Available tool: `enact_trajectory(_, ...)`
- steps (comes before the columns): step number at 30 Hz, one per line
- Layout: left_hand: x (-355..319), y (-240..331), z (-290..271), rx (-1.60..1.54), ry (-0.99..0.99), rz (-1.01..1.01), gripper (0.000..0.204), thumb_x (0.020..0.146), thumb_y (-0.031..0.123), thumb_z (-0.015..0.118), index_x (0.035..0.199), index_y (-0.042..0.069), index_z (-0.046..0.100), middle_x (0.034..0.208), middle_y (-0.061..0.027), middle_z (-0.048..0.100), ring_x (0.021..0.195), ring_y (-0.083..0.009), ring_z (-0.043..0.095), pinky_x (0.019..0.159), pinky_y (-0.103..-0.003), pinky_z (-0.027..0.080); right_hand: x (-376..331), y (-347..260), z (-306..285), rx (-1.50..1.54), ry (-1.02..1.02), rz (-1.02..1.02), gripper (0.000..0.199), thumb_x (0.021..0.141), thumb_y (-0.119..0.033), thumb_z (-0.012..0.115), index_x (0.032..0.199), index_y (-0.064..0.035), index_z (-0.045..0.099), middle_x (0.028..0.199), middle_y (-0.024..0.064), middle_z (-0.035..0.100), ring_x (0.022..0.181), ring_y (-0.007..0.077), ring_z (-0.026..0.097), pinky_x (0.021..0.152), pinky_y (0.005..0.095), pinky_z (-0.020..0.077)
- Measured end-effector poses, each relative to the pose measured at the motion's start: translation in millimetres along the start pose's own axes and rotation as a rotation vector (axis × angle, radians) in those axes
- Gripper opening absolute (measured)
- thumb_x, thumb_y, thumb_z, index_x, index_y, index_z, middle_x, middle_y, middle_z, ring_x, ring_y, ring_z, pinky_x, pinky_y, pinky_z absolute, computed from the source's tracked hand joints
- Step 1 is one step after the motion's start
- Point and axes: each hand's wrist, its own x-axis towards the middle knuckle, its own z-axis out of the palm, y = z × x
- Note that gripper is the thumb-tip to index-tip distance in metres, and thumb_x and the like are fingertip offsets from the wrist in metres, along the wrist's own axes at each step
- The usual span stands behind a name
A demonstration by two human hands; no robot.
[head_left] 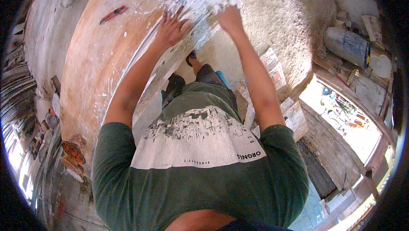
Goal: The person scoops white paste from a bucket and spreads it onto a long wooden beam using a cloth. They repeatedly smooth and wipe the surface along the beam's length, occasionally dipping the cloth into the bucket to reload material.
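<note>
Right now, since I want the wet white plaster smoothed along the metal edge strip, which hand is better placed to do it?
Probably the left hand: it lies flat with fingers spread on the metal strip, right at the white plaster. The right hand grips the plaster's far end.

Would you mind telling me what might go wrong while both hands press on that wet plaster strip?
1. The left hand lies flat on the wet plaster strip; its fingers may dent or smear the moulded edge.
2. Plaster under the right hand looks ragged and lumpy, so bits might break off and drop.
3. Bricks and loose boards crowd the floor near the feet, a likely tripping hazard when stepping back.
</note>
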Motion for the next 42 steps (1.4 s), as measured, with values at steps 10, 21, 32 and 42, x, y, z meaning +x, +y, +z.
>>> enact_trajectory(10,-24.3,6.0,-20.3,-0.139,-0.19,0.066,0.044,0.091,0.047,0.034,0.107,0.019,0.064,0.144,-0.0069,0.026,0.131,-0.0308,0.026,0.11,-0.049,0.006,-46.2,-29.3,66.8,-0.171,-0.035,-0.051,0.035,0.077,-0.027,0.057,0.092,0.0048,0.061,0.102,0.0241,0.056,0.096,0.0374,0.057,0.08,0.0436,0.0481)
enact_trajectory(21,67.1,22.4,-6.8,-0.043,0.095,0.186,0.043,0.092,0.044,0.033,0.107,0.019,0.065,0.136,-0.0021,0.039,0.126,-0.0238,0.034,0.11,-0.044,0.012,39.4,-8.2,4.2,-0.383,-0.159,-0.103,0.036,0.083,-0.028,0.045,0.099,-0.0023,0.064,0.108,0.0194,0.059,0.1,0.0368,0.057,0.086,0.0463,0.0451)
enact_trajectory(32,73.4,15.5,10.9,-0.083,-0.117,0.135,0.049,0.092,0.045,0.029,0.113,0.013,0.06,0.141,-0.0037,0.033,0.129,-0.0311,0.03,0.11,-0.047,0.008,78.0,26.3,-16.0,-0.073,0.021,0.072,0.046,0.079,-0.036,0.052,0.096,0.0066,0.06,0.105,0.0293,0.056,0.1,0.0401,0.054,0.088,0.0465,0.0421)
enact_trajectory(42,160.8,44.0,21.8,-0.114,0.003,0.154,0.042,0.093,0.04,0.033,0.11,0.015,0.061,0.135,-0.0012,0.041,0.124,-0.0296,0.038,0.108,-0.044,0.02,152.9,77.4,9.7,-0.363,0.036,-0.175,0.039,0.085,-0.03,0.04,0.096,-0.0011,0.064,0.096,0.0225,0.062,0.093,0.0373,0.059,0.082,0.0464,0.046)
